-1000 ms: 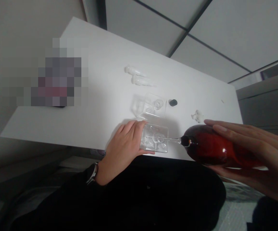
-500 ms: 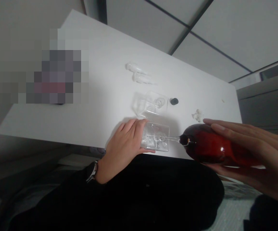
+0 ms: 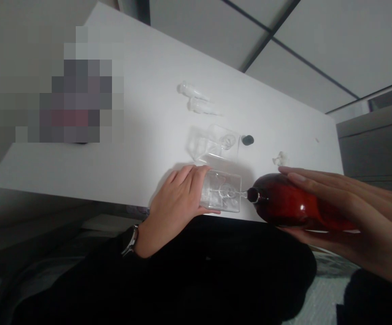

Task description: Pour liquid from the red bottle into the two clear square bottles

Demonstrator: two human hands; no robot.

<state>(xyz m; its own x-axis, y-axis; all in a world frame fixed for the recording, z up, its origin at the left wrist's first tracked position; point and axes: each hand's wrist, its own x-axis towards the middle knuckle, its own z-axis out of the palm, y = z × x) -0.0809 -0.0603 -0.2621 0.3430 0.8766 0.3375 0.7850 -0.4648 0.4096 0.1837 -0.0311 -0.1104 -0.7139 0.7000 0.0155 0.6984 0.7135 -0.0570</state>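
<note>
My left hand (image 3: 179,192) is wrapped around a clear square bottle (image 3: 223,203) at the table's near edge. My right hand (image 3: 348,203) grips a large dark red bottle (image 3: 292,203), tilted so its mouth points left at the clear bottle. A thin stream of clear liquid (image 3: 243,194) runs from the red bottle's mouth to the round opening of the clear one. Beside the held bottle stands a second clear square bottle (image 3: 212,143). A black cap (image 3: 248,140) lies by its right side. How full either bottle is I cannot tell.
Two small clear glass or plastic vials (image 3: 196,91) lie farther back on the white table (image 3: 142,113). Behind the red bottle is a crumpled white scrap (image 3: 280,158). A blurred-out patch (image 3: 76,99) covers something at the left end. Pale panels (image 3: 203,31) border the far side.
The red bottle and my right hand have shifted slightly left, so its mouth is closer to the clear bottle. The liquid stream looks shorter. My left hand keeps its hold.
</note>
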